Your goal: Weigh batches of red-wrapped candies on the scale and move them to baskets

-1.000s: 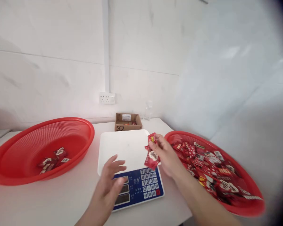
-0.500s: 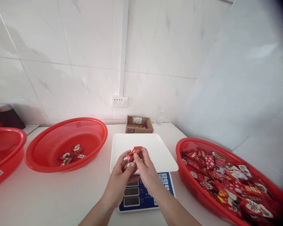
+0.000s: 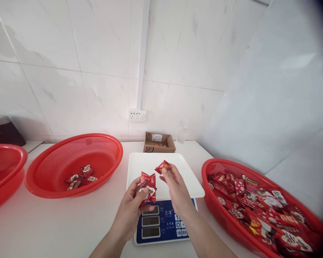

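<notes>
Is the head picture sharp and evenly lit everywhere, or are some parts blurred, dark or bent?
Head view: the middle is sharp, showing the left hand, the right hand, their red packets and the scale; the right basket smears toward the near right edge; a dark vignette closes the right border; the tile lines bend from the wide lens; the light is soft, with faint shadows.

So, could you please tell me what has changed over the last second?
The right hand passed its packets to the left hand, then drew one packet away up-right over the scale. The mesh basket, full basket and box stayed put.
</notes>
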Demonstrator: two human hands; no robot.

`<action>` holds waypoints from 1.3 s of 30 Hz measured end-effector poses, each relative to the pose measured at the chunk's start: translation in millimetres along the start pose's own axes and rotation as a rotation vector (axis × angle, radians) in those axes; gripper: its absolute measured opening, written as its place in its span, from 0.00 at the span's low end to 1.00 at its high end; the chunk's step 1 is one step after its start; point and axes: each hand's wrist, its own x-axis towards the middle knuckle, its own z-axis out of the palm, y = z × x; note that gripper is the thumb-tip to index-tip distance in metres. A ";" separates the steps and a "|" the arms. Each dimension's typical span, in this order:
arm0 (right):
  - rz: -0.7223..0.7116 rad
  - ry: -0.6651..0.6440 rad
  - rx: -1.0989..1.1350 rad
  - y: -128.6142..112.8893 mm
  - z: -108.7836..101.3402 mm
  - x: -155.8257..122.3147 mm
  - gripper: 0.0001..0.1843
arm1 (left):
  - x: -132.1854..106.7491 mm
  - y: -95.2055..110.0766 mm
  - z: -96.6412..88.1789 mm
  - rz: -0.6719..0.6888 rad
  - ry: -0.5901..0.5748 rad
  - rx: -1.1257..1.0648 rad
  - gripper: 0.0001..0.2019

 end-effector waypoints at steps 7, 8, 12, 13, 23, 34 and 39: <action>-0.031 -0.087 -0.856 24.3 -36.4 52.4 0.09 | 1.7 6.0 -15.0 0.110 0.053 0.000 0.23; -0.015 -0.104 -0.883 28.8 -38.0 57.9 0.08 | 1.7 6.7 -16.0 0.122 0.052 0.004 0.22; -0.017 -0.131 -0.930 40.8 -35.4 71.2 0.11 | 1.6 7.1 -16.8 0.136 0.066 0.024 0.23; -0.032 -0.116 -0.942 41.2 -34.0 72.1 0.13 | 1.6 6.6 -16.6 0.135 0.072 0.029 0.23; 0.109 -0.515 -0.291 -6.4 -25.3 8.0 0.21 | -4.6 -0.5 -10.0 0.160 0.002 0.304 0.20; 0.096 -0.280 -0.322 -3.0 -53.4 18.9 0.15 | -5.3 1.4 -9.6 0.239 0.099 0.430 0.20; 0.062 -0.208 -0.717 15.4 -78.8 50.5 0.12 | -7.1 10.6 -10.7 0.315 0.201 0.379 0.18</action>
